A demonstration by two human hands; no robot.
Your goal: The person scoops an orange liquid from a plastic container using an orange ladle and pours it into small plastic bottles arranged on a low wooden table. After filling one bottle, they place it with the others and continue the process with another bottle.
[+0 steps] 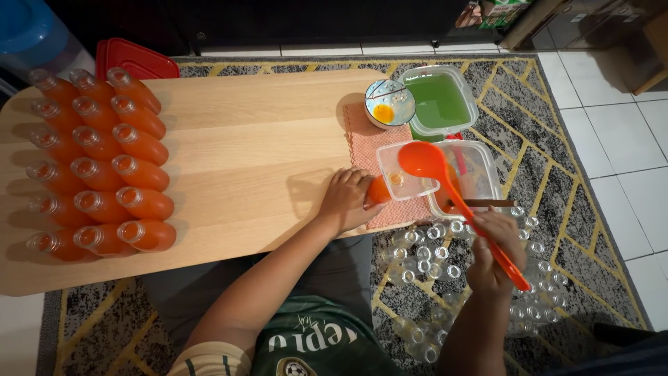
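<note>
Bottle (378,189) gripped by left hand (346,200) on wooden table (257,153); right hand (491,254) clasps ladle (445,188), seemingly over patterned rug (557,174).

I see the middle of the bench (257,153) bare, so a hand could sweep across it freely. The left edge is walled off by rows of filled orange bottles (97,160). At the right, the bowl (390,103), green tub (440,101) and clear tubs (473,174) crowd together, and empty bottles (445,257) litter the rug (529,125) below them.
</note>
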